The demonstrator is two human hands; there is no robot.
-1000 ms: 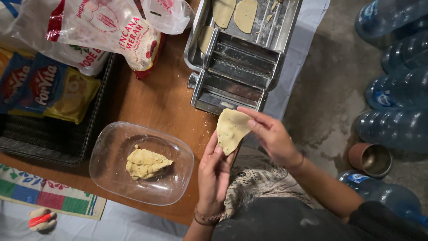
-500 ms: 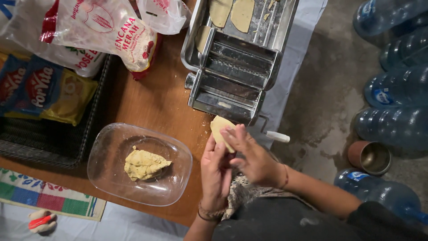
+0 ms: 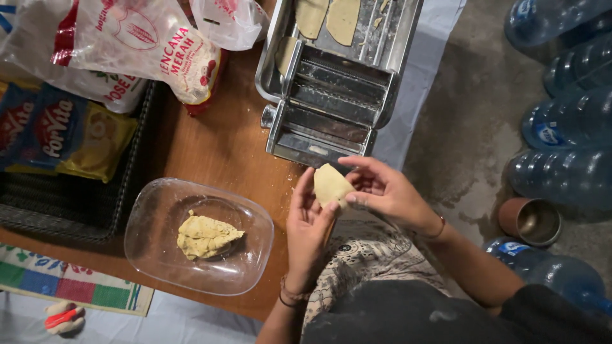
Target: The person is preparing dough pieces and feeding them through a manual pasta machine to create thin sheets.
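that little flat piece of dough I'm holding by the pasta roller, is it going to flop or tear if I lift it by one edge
The dough piece is thin and rests across the left hand with the right hand pinching it, so it probably droops if held by one edge. Its matte, slightly crumbly look, like the lump in the glass dish, suggests it may crack rather than stretch.

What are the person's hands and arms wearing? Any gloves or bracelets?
No gloves: both hands are bare. The left hand has thin bands round its wrist, one dark and one lighter. The right hand has a thin reddish band at its wrist. Both forearms are uncovered; on the right arm a dark sleeve begins higher up, near the picture's bottom edge. No rings can be made out.
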